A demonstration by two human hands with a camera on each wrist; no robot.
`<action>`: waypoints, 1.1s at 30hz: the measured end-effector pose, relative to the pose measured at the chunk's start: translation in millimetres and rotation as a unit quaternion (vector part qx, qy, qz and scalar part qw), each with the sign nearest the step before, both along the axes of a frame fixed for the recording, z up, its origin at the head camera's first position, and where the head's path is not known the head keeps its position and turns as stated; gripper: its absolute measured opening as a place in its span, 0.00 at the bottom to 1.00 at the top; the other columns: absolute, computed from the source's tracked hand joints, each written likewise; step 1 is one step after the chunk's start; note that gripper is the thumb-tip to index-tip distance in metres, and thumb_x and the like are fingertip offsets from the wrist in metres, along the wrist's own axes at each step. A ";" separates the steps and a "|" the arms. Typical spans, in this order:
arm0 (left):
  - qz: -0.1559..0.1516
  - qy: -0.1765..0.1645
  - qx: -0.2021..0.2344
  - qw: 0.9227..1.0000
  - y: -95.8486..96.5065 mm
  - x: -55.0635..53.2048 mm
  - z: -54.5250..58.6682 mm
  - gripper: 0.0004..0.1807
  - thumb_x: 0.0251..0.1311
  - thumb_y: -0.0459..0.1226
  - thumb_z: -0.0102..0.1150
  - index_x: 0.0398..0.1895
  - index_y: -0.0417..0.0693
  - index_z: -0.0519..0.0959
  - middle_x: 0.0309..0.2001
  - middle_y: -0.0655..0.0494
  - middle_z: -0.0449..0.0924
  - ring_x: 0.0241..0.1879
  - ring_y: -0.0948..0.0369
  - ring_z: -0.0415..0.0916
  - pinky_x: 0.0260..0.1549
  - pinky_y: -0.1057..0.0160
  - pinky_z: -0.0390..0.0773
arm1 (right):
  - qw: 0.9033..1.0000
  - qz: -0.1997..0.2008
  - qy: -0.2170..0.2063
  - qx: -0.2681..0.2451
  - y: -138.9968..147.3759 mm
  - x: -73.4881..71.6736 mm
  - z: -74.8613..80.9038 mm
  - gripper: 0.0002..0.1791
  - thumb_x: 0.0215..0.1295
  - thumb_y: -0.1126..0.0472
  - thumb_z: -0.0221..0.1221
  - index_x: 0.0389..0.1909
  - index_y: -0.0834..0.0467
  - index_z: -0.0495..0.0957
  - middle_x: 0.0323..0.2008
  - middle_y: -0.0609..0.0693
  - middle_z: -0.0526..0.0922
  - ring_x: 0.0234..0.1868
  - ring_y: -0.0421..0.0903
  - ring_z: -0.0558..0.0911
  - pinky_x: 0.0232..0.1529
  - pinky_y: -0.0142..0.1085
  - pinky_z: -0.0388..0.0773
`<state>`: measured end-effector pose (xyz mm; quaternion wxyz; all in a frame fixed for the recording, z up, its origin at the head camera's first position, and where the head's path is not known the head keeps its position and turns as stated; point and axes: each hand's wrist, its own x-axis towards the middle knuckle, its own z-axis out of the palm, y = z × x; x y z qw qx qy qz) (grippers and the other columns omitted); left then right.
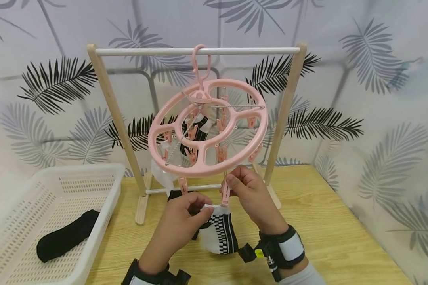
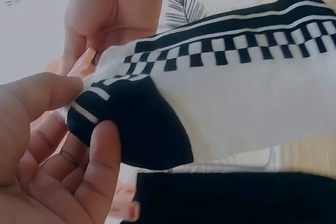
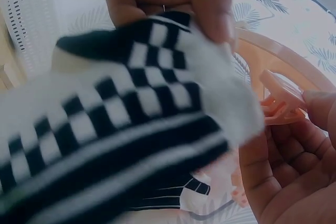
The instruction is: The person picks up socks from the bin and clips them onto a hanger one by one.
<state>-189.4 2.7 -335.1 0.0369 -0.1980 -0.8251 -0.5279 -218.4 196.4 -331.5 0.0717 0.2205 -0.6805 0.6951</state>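
A white sock with black checks and stripes (image 1: 219, 233) hangs from my left hand (image 1: 185, 213), whose thumb and fingers pinch it close to its top edge. My right hand (image 1: 251, 194) pinches a pink clothespin (image 1: 226, 194) that hangs from the pink round drying hanger (image 1: 196, 171). In the right wrist view, the clothespin (image 3: 283, 103) sits between thumb and fingers, right beside the sock's white edge (image 3: 236, 103). The left wrist view shows the sock's black patch (image 2: 142, 124) by my left fingertips.
The hanger hooks onto the white bar (image 1: 146, 52) of a wooden rack (image 1: 115, 114). Behind the ring hangs another patterned sock (image 1: 201, 132), with white fabric (image 1: 160, 174) at the left. Dark fabric (image 1: 174, 194) hangs behind my left hand. A white basket (image 1: 115, 174) holds a black sock (image 1: 69, 235).
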 end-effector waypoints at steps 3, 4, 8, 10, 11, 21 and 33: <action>-0.005 0.006 0.028 1.000 6.9 -1.7 -4.9 0.05 0.56 0.37 0.63 0.36 0.56 0.82 0.31 0.59 0.82 0.30 0.64 0.76 0.31 0.59 0.79 | 1.000 -0.004 -0.004 -0.001 -0.7 1.0 -0.1 0.13 0.71 0.58 0.49 0.36 0.66 0.68 0.29 0.50 0.77 0.32 0.49 0.78 0.39 0.38 0.79; -0.006 0.009 0.035 0.999 8.8 -2.0 -5.9 0.05 0.56 0.38 0.63 0.36 0.56 0.82 0.31 0.60 0.82 0.31 0.65 0.76 0.30 0.60 0.79 | 1.000 -0.004 -0.005 -0.002 -0.9 1.3 -0.2 0.13 0.70 0.58 0.50 0.36 0.66 0.68 0.29 0.50 0.77 0.32 0.49 0.78 0.39 0.38 0.79; -0.007 0.025 0.051 0.998 14.7 -2.9 -7.4 0.05 0.56 0.40 0.63 0.37 0.58 0.82 0.31 0.61 0.82 0.30 0.65 0.76 0.28 0.62 0.77 | 1.000 0.003 -0.001 -0.005 -0.7 1.6 -0.9 0.12 0.71 0.58 0.49 0.35 0.66 0.68 0.29 0.50 0.76 0.31 0.48 0.78 0.35 0.36 0.79; -0.007 0.027 0.058 0.998 17.0 -2.9 -7.1 0.05 0.57 0.40 0.63 0.36 0.60 0.82 0.31 0.62 0.82 0.29 0.65 0.76 0.27 0.62 0.77 | 1.000 0.006 0.006 -0.007 -0.1 1.5 -0.8 0.11 0.71 0.59 0.48 0.35 0.65 0.68 0.29 0.51 0.76 0.30 0.47 0.77 0.34 0.35 0.79; -0.007 0.027 0.062 0.998 17.9 -2.8 -7.1 0.05 0.57 0.40 0.63 0.36 0.60 0.82 0.30 0.62 0.81 0.29 0.65 0.75 0.26 0.62 0.77 | 1.000 0.008 0.009 -0.008 0.2 1.3 -0.8 0.11 0.71 0.60 0.48 0.34 0.64 0.68 0.28 0.51 0.76 0.30 0.47 0.77 0.33 0.35 0.79; 0.032 0.027 0.082 0.996 21.0 -1.6 -10.3 0.05 0.55 0.41 0.64 0.35 0.59 0.82 0.30 0.59 0.80 0.28 0.64 0.74 0.23 0.64 0.76 | 1.000 0.012 0.007 -0.016 -1.9 1.6 -0.7 0.10 0.71 0.59 0.48 0.34 0.63 0.68 0.28 0.50 0.76 0.28 0.45 0.77 0.27 0.30 0.75; 0.052 0.028 0.099 0.993 20.4 -0.5 -6.2 0.05 0.56 0.42 0.64 0.36 0.57 0.83 0.27 0.58 0.80 0.24 0.62 0.72 0.20 0.65 0.71 | 1.000 0.016 -0.010 -0.004 -4.1 0.6 1.5 0.13 0.70 0.57 0.50 0.39 0.65 0.70 0.28 0.50 0.76 0.29 0.45 0.76 0.30 0.32 0.76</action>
